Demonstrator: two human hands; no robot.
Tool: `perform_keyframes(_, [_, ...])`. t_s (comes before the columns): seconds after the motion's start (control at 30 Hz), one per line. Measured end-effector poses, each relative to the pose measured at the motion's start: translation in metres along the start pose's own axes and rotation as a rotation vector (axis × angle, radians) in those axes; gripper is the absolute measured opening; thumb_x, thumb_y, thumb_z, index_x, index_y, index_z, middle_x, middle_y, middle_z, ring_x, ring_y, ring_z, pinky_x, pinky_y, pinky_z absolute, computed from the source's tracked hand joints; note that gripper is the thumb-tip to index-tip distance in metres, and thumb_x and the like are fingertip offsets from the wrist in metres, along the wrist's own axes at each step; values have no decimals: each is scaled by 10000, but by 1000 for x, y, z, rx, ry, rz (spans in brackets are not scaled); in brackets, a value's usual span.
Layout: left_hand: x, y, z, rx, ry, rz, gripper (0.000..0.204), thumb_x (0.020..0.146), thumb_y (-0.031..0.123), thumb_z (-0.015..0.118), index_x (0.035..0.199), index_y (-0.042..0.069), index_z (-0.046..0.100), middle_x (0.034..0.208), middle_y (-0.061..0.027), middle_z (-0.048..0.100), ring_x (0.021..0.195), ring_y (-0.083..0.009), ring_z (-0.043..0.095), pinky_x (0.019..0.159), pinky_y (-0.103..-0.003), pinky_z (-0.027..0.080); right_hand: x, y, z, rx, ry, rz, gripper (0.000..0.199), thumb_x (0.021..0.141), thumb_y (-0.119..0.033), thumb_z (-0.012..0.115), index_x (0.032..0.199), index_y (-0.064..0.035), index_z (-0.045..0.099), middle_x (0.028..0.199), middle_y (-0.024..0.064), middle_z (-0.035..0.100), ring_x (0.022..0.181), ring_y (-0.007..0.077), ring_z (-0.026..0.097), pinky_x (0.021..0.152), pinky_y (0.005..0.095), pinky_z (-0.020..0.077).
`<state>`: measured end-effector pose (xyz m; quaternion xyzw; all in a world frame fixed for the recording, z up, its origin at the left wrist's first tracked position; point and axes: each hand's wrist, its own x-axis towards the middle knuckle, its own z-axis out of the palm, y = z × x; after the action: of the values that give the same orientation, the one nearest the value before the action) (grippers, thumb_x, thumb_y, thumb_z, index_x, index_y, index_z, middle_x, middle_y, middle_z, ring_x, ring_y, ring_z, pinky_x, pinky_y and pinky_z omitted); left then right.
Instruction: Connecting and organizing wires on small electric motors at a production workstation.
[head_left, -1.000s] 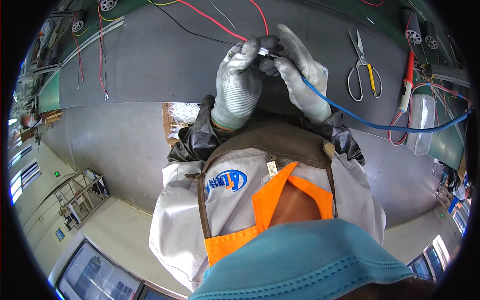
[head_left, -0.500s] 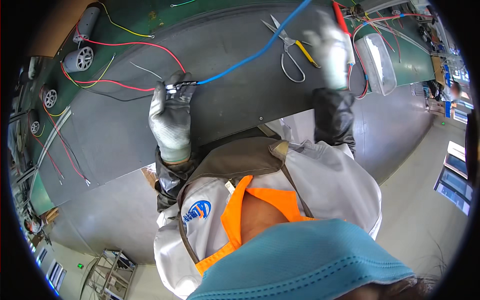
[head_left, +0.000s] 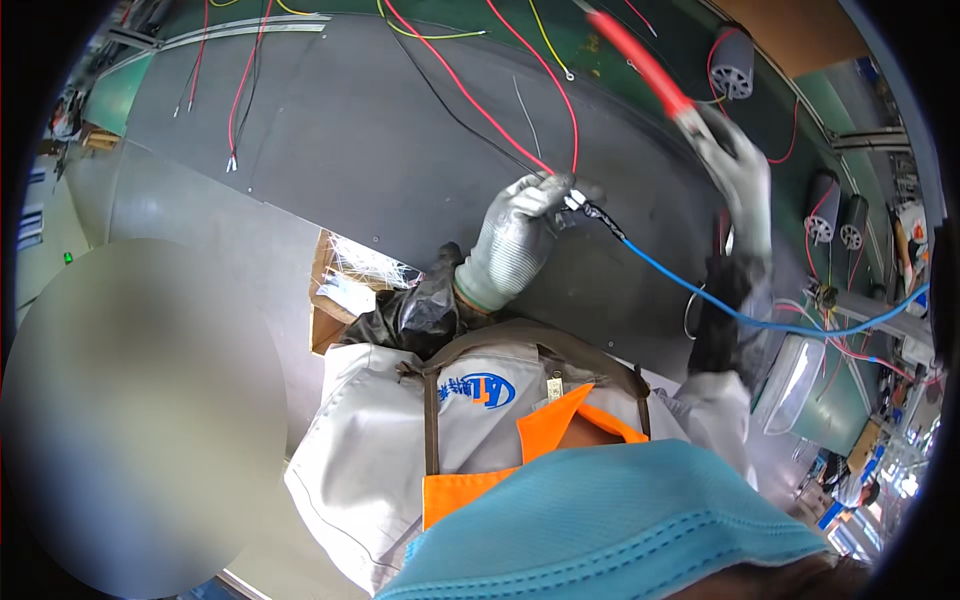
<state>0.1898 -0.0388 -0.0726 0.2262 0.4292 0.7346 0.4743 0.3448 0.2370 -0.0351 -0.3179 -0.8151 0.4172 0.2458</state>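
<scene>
My left hand point(head_left: 510, 240), in a grey-white glove, is closed around a wire joint over the dark table mat. The fingers pinch red wires point(head_left: 460, 85) and a black wire point(head_left: 465, 125) beside a small white connector point(head_left: 575, 200). A shiny black sleeve point(head_left: 605, 222) leads from the joint to a blue cable point(head_left: 700, 290), which runs right past my right forearm. My right hand point(head_left: 738, 175), also gloved, is raised at the right and grips a long tool with a red body point(head_left: 645, 65). Its thin metallic end points to the upper left; its exact kind is unclear.
Grey cylindrical motors point(head_left: 735, 65) with wires stand along the far right side. A clear plastic box point(head_left: 795, 385) sits beyond my right forearm. A cardboard box point(head_left: 325, 300) with pale wire scraps is below the table's near edge. A thin loose wire point(head_left: 525, 115) lies on the mat.
The view has turned, shifting the table. My right hand, blurred beside the red tool before, now holds it up, closer to the joint. My left hand still grips the wires.
</scene>
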Motion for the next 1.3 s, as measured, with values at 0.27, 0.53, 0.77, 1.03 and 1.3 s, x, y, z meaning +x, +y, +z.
perform_keyframes(0.27, [3,2,5,-264,137,-24,252,1047,230,591,1138,-1,634,1078,-144,747,967,-118,689,913,-268,519,213,-12,118,15,-520,-113,378,926,-76,684,1301,-30,696,1091,30,730,960,110,658,885,252,516])
perform_keyframes(0.53, [15,5,-6,-255,89,-124,376,1044,315,590,1193,-26,640,1036,-91,750,917,-81,646,812,-247,482,173,-25,98,-394,-452,-288,337,940,-142,709,1267,-62,699,972,48,751,824,91,656,724,300,518])
perform_keyframes(0.77, [11,2,-7,-323,-16,-121,524,1120,387,409,1158,-72,659,1089,-165,707,982,-211,651,948,-358,494,-32,38,-114,-436,-262,-127,474,871,8,643,1343,-29,652,1285,152,699,1161,240,684,1010,337,504])
perform_keyframes(1.03, [13,-1,-2,-279,-144,-180,511,1125,350,389,1170,-80,662,1095,-165,713,1023,-259,681,943,-384,523,-170,14,-109,-849,-76,282,802,778,-96,784,1523,-124,490,1363,204,619,1183,411,622,1035,461,505])
perform_keyframes(1.3, [-11,32,-90,1307,336,619,358,1070,234,482,1015,-41,706,884,-118,681,816,-210,629,729,-341,476,-89,-49,48,803,-551,-534,434,1024,-338,576,1233,29,675,1052,156,729,920,302,706,823,439,565])
